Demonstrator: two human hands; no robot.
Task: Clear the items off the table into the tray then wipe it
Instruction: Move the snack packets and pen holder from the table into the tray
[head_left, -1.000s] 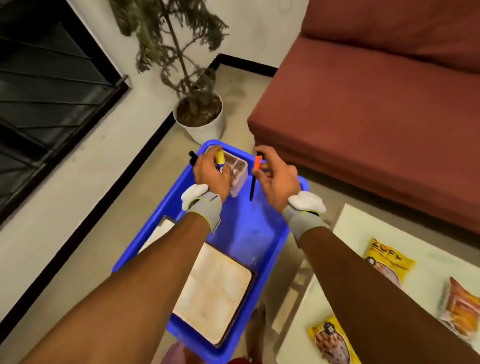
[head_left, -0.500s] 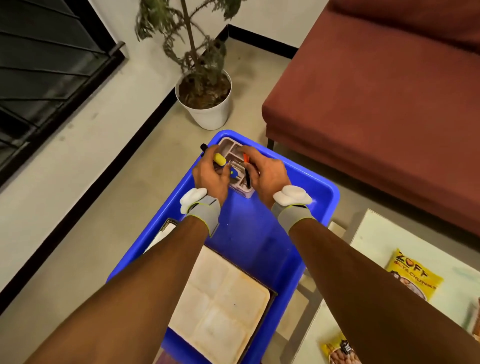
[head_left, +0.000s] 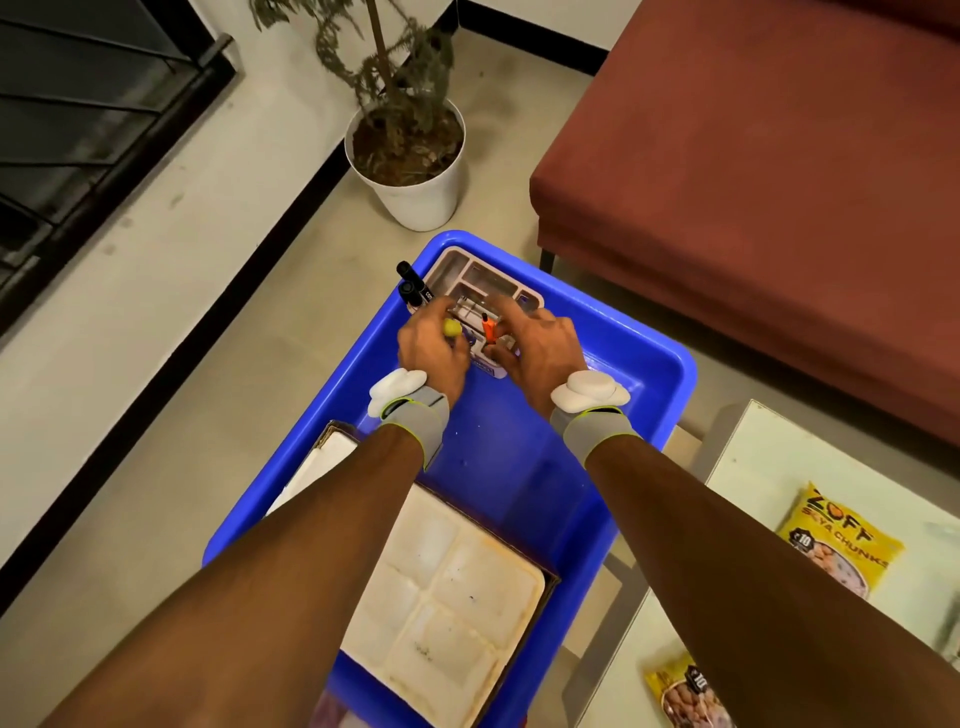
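While your right hand pinches the orange pen nearly upright over the organizer at the tray's far end, your left hand grips the yellow-capped marker beside it, slots directly below.

Blue tray: hard plastic, glossy, light glinting off its rim. Inside it, the organizer is clear, smooth plastic with a pinkish edge. Yellow pen and orange pen have shiny plastic caps, and the black markers look like satin plastic. The white insert reads as matt foam or moulded pulp, can't tell which, and it's faintly stained and grainy. Wristbands are grey knit cloth, topped by smooth white pods. Sofa: maroon cloth with a soft matt nap. Pot: smooth, white, a slight sheen. Floor: matt, mottled, stone-like. Table: pale, smooth top. Packets: glossy printed film, crinkled.
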